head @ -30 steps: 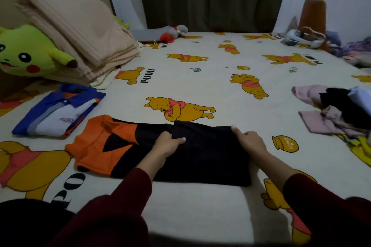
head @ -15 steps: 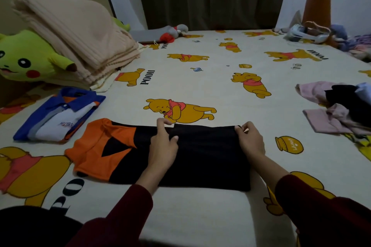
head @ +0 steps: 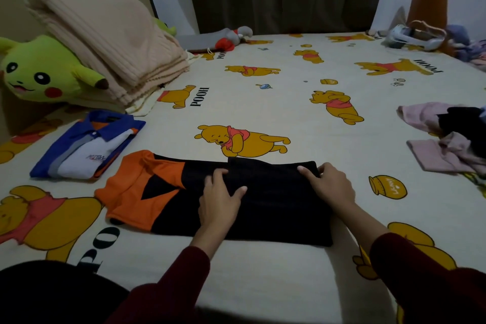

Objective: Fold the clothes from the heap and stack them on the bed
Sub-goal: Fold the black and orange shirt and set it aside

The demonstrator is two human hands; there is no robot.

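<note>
A black shirt with an orange collar end (head: 273, 200) lies flat on the bed (head: 263, 102) in front of me, its right part folded over the middle. My left hand (head: 219, 198) rests flat on the shirt at the edge of that fold, fingers spread. My right hand (head: 330, 185) lies on the shirt's right end, fingers reaching along the far edge. A folded blue, white and orange polo (head: 86, 146) sits to the left. The heap of unfolded clothes (head: 447, 137), pink and black, is at the right edge.
A folded beige blanket (head: 105, 39) and a green plush toy (head: 39, 71) lie at the far left by the headboard. A small grey and red plush (head: 234, 37) is at the far edge. An orange object and clutter (head: 426, 23) fill the far right corner.
The right part of the shirt has been laid over its middle. Both hands went from holding the folded edge to lying on the cloth, and the left hand slid slightly toward me.
</note>
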